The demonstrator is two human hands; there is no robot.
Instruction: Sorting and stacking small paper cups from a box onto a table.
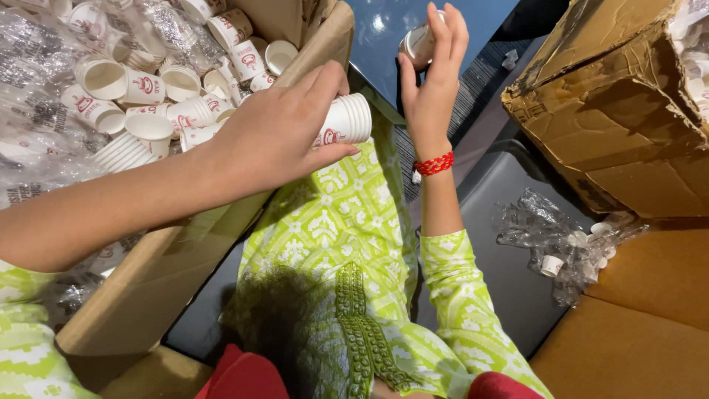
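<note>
Head view, looking down over a lap in green-and-white patterned cloth.

Left hand (284,129): reaches across from the left, over the rim of the cardboard box (170,266). Fingers curled and clamped around a short stack of white paper cups (341,122) lying on its side, open rims pointing right. Thumb underneath, the other fingers over the top. The stack sits just past the box's right edge, above the lap.

Right hand (432,81): raised upright, wrist at the bottom. Fingers close together and slightly bent, tips touching a single paper cup (419,43) held up against the dark blue surface (413,22). The cup is mostly hidden behind the fingers; how firm the grip is cannot be told. A red thread bracelet (434,164) circles the wrist.

Box on the left: full of loose white cups with a small red print (148,96), some nested, some lying singly, mixed with crumpled clear plastic wrap (37,66).

Right side: a second, torn cardboard box (613,111), tilted, upper right. Beneath it, a heap of crumpled clear plastic sleeve (550,236) on a grey surface, with one small cup (551,264) lying in it. A plain brown cardboard sheet (635,325) fills the lower right corner.
</note>
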